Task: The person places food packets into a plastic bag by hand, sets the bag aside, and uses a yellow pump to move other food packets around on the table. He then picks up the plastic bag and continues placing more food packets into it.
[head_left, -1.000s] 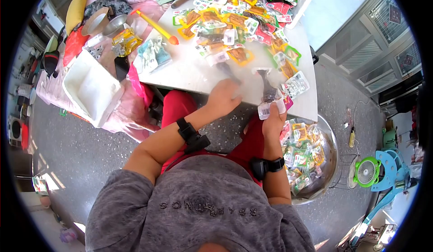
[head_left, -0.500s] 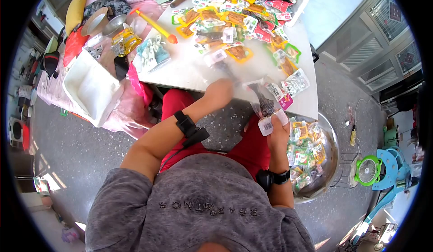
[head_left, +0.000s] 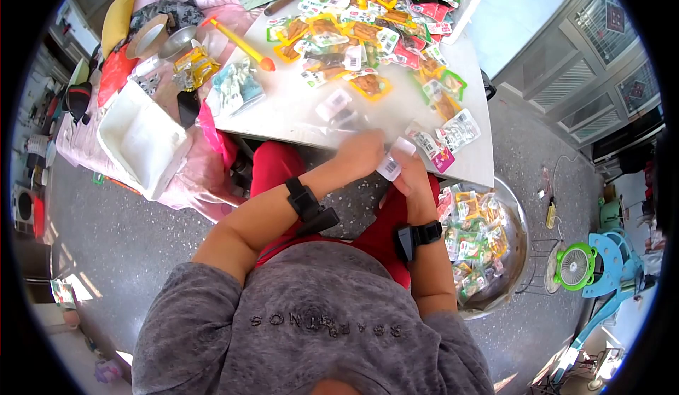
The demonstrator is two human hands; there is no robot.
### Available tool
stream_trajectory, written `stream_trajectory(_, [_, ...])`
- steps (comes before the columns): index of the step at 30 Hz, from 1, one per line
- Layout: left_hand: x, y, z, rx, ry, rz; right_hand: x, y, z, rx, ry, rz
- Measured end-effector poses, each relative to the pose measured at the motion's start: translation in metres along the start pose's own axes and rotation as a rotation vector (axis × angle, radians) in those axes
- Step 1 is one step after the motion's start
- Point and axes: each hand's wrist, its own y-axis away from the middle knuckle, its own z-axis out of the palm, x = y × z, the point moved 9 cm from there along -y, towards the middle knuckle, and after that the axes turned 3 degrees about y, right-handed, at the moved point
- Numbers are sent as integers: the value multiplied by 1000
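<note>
My right hand (head_left: 412, 176) grips a clear food packet with a white barcode label (head_left: 397, 159) just off the table's front edge. Close beside the packet, my left hand (head_left: 362, 152) is closed; anything in its fingers is hidden. Beyond my left hand, a clear packet with a white label (head_left: 334, 103) lies on the table (head_left: 276, 115). To the right of my hands lie a packet with a purple corner (head_left: 431, 147) and a white printed packet (head_left: 460, 132).
A heap of snack packets (head_left: 368, 34) covers the table's far part. A metal basin (head_left: 522, 253) holding packets stands at lower right. On the left are a white foam box (head_left: 141, 140), a yellow-and-orange stick (head_left: 240, 41) and a blue-white plastic bag (head_left: 233, 87).
My left hand has moved right and slightly down towards the packet. My right hand has shifted left and up with its packet, whose dark contents no longer show. The two hands are now close together.
</note>
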Motion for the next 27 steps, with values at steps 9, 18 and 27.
stream_trajectory(9, [-14, 13, -7, 76, 71, 43, 2, -3, 5, 92, 622, 91])
stream_trajectory(18, [-11, 16, -13, 144, 154, 80, 29, -27, 25, 89, 367, 96])
stream_trajectory(27, [-77, -49, -56, 321, -62, 121, 11, -9, 0, 206, 442, 13])
